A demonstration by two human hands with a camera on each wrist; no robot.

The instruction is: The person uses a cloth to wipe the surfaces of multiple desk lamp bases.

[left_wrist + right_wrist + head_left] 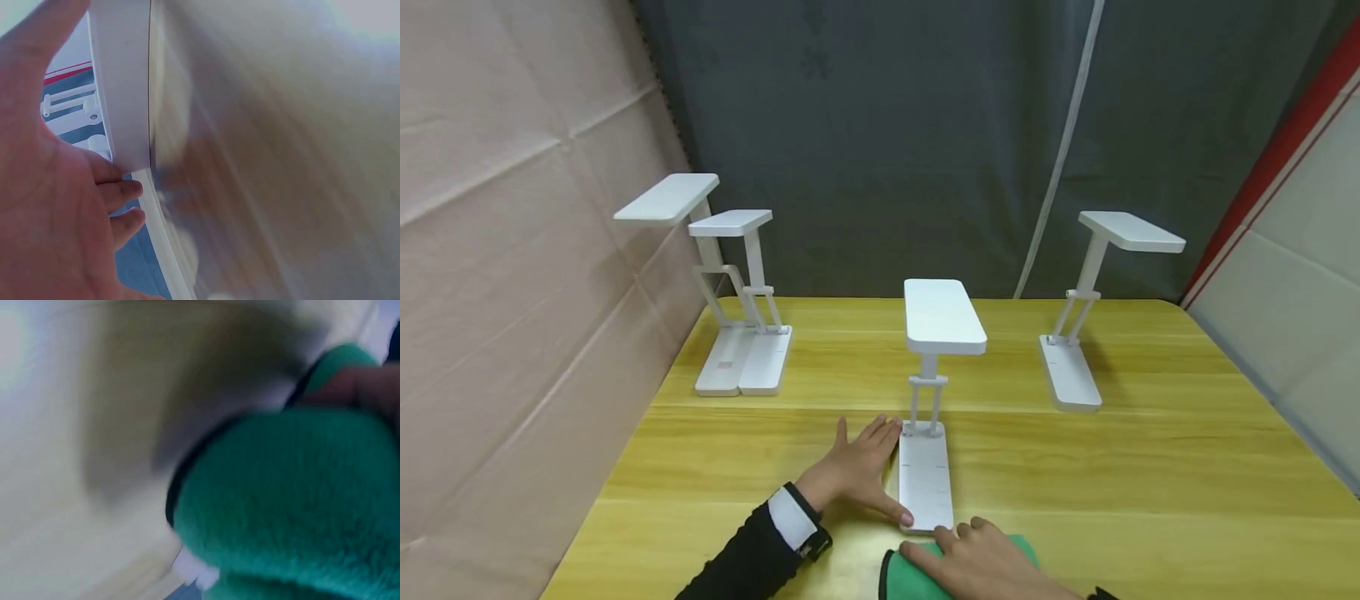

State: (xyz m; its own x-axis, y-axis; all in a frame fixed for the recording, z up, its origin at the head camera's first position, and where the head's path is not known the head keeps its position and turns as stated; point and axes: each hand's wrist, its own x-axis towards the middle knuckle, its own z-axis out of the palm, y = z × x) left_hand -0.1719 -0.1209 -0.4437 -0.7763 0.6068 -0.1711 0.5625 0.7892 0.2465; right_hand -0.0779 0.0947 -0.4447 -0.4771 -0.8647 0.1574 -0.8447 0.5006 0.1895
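A white desk lamp (925,479) with a flat rectangular head stands upright in the middle of the table. My left hand (859,468) holds its base from the left side, thumb at the near corner and fingertips around the far end. The left wrist view shows the fingers at the end of the white base (122,81). Close to the base's near end, my right hand (981,562) grips a green cleaning cloth (917,579) with black edging. In the right wrist view the fuzzy cloth (281,494) is bunched and folded over, hiding most of the hand.
Two more white desk lamps (763,362) stand side by side at the back left. Another white lamp (1071,375) stands at the back right. The wooden table (1150,500) has a grey curtain (865,150) behind it and a pale fabric wall (527,292) on the left.
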